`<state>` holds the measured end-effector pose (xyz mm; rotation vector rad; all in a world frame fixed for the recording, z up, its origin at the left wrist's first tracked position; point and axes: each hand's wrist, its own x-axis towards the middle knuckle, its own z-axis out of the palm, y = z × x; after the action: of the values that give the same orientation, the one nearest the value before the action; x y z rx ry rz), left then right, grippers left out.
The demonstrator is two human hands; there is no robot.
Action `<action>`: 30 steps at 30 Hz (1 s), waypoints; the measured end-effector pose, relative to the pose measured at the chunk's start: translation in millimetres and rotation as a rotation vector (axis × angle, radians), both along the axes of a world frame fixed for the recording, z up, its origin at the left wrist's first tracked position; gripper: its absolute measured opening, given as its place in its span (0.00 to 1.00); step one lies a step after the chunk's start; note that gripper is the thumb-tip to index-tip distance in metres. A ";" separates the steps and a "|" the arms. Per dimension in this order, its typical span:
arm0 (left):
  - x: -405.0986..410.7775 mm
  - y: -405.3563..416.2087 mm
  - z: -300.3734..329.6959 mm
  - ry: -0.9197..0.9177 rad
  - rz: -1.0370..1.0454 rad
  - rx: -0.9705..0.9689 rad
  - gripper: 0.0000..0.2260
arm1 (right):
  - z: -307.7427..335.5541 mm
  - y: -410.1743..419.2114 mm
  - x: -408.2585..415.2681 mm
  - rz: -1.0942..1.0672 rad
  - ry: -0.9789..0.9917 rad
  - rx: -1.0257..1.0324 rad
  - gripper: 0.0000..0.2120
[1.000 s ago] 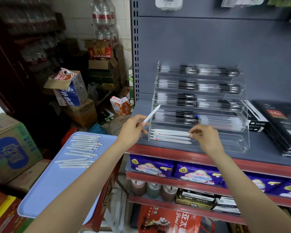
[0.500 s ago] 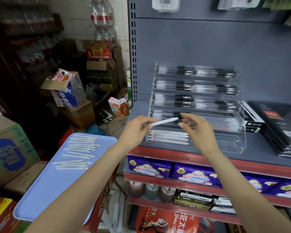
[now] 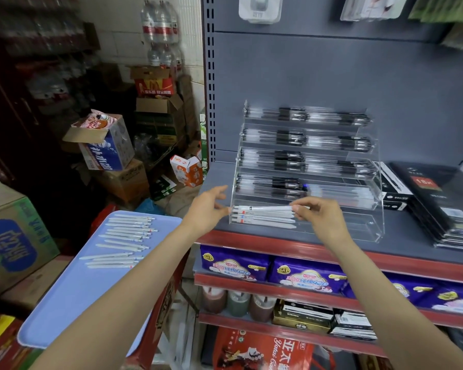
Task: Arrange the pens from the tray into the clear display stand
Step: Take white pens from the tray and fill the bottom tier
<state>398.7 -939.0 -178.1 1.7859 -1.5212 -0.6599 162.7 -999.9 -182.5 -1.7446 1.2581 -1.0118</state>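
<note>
Pale blue rectangular plastic tray [image 3: 72, 295]: lower left, resting on stacked cartons; carries a loose column of slim white pens [image 3: 123, 241] lying roughly parallel toward its far end.

Left hand [image 3: 207, 209]: at the left end of the display stand's lowest tier, fingers loosely extended, fingertips touching or just beside the cap end of one white pen.

White pen with a small dark label [image 3: 263, 208]: lying level along the front tier, on top of several matching white pens [image 3: 262, 221] already laid there.

Right hand [image 3: 317, 213]: pinches the tapered end of that same pen between thumb and fingertips.

Clear acrylic stepped display stand [image 3: 369, 228]: standing on the grey shelf with a red front edge [image 3: 412, 248]; upper tiers filled with black-gripped clear pens [image 3: 292, 137], lowest tier filled only at its left half.

Stack of black notebooks [image 3: 444, 209]: just right of the stand on the same shelf.
</note>
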 end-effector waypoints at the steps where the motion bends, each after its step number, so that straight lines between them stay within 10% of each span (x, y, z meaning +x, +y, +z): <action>1: -0.3 -1.0 -1.9 0.017 -0.013 0.021 0.25 | -2.1 0.2 0.6 -0.005 0.040 -0.007 0.06; 20: 4.0 -1.3 -13.6 0.132 0.058 -0.013 0.13 | -1.2 -6.9 21.9 0.108 0.506 -0.083 0.05; 30: 57.3 43.1 -8.0 0.115 0.105 -0.193 0.06 | 12.2 46.8 112.3 0.230 0.303 -0.285 0.08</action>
<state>456.0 -895.9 -186.1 1.6413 -1.3562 -0.5358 275.0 -953.1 -170.3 -2.2733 1.0958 -0.8456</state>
